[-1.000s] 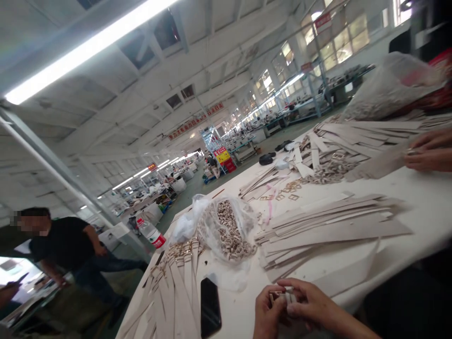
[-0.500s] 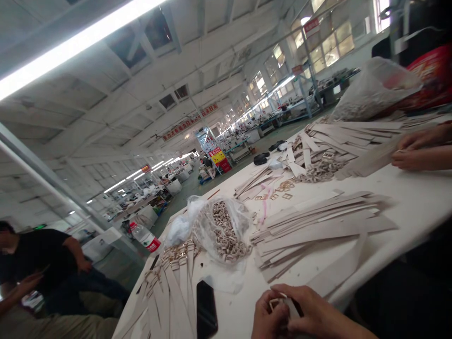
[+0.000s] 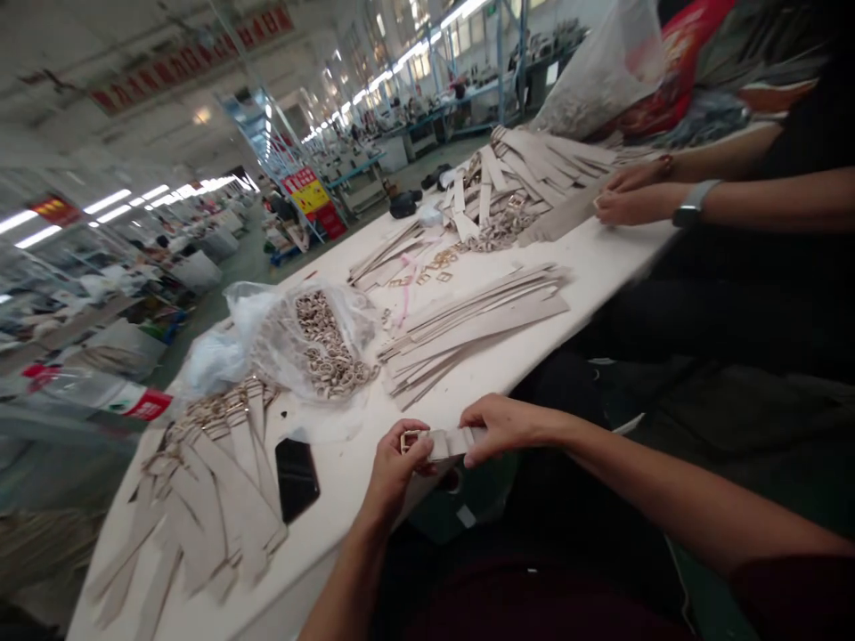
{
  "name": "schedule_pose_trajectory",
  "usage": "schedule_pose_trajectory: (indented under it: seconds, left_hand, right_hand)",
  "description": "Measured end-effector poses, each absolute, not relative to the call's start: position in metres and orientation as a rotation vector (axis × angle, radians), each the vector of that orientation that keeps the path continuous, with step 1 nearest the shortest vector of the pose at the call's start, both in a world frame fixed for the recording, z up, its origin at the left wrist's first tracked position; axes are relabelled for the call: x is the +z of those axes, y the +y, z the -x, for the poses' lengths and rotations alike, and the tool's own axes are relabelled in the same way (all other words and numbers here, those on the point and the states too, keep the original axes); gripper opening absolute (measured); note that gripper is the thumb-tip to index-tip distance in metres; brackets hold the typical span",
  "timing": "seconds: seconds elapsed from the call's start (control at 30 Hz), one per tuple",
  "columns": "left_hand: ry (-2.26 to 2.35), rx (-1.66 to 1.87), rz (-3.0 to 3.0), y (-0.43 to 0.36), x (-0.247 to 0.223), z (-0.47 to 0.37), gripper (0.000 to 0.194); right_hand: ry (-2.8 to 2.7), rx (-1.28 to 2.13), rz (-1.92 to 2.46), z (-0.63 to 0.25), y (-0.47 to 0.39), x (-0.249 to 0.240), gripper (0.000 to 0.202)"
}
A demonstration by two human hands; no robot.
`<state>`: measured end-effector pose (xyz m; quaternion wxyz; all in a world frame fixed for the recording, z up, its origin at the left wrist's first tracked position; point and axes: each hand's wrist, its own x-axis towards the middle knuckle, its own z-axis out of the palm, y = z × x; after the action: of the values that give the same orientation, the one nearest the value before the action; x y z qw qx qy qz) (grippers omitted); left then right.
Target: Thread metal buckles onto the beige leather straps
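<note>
Left hand [image 3: 391,472]: fingers pinching pale beige flat strap [image 3: 441,444] at its gold rectangular metal buckle [image 3: 404,440]. Right hand [image 3: 504,425]: fingers pinching strap's right end. Position: white table's [image 3: 339,488] near edge; two-ended grip presumably steadies it.

Pinching two-handed beside the near edge of the table [image 3: 340,474].
Holding left hand [image 3: 393,465] and right hand [image 3: 502,425] close together with bent fingers [image 3: 477,409].
</note>
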<state>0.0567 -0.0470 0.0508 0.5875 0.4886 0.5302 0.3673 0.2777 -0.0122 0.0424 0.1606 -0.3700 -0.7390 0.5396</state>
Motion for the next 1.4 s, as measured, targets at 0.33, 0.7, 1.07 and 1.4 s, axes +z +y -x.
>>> schedule_pose_trajectory:
  seconds: [0.33, 0.7, 1.07, 1.4]
  left_hand:
    - [1.325, 0.599, -1.246, -0.073, 0.002, -0.063, 0.031]
    - [1.38, 0.384, -1.855, -0.095, 0.008, -0.064, 0.015]
    - [1.287, 0.646, -1.15, -0.097, -0.023, -0.066, 0.032]
    - [1.136, 0.43, -1.681, -0.082, 0.004, -0.058, 0.042]
  right_hand:
    - [-1.812, 1.484, 1.037, -0.251, -0.072, -0.018, 0.059]
    - [-1.314, 1.948, 0.961, -0.242, -0.097, -0.056, 0.055]
    - [-1.24, 1.929, 1.04, -0.242, -0.088, -0.06, 0.046]
    - [-1.13, 1.984, 1.045, -0.243, -0.083, -0.063, 0.043]
